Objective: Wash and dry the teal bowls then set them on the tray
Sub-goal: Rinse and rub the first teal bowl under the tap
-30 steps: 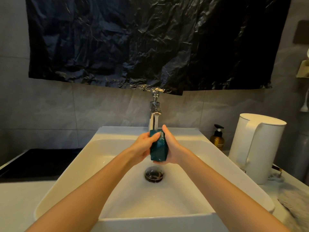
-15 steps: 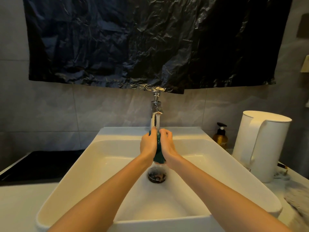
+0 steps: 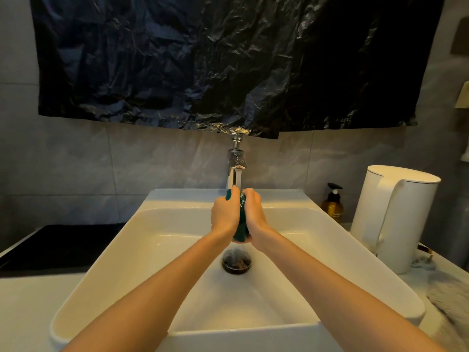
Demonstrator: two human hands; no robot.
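Pressing the teal bowl (image 3: 241, 226) edge-on between the left hand (image 3: 224, 217) and the right hand (image 3: 255, 215), inside the white sink (image 3: 177, 199), directly under the faucet (image 3: 236, 166) and above the drain (image 3: 236, 262). Curling the fingers of both hands over the bowl's upper edge and clamping it from either side, leaving only a narrow teal strip showing between the palms and a touch of teal by the left fingertips.

Having turned the bowl since a second ago, when showing a broad teal face between hands set further apart and lower. Now holding the hands close together and up near the spout, much as half a second ago.

Catching the water stream (image 3: 238, 179) on the top of the bowl and the knuckles, and letting it spill from under the bowl's lower edge straight into the dark drain. Wetting the sink floor around the drain to a sheen.

Leaving an amber pump bottle (image 3: 332, 207) upright on the counter to the right of the sink, its fill level too dim to judge. Leaving a white lidded jug (image 3: 396, 219) just beside the bottle, handle towards the sink, lid on, contents hidden. Keeping clear of a flat black surface (image 3: 63, 247) left of the sink and a grey cloth (image 3: 449, 301) at the far right.
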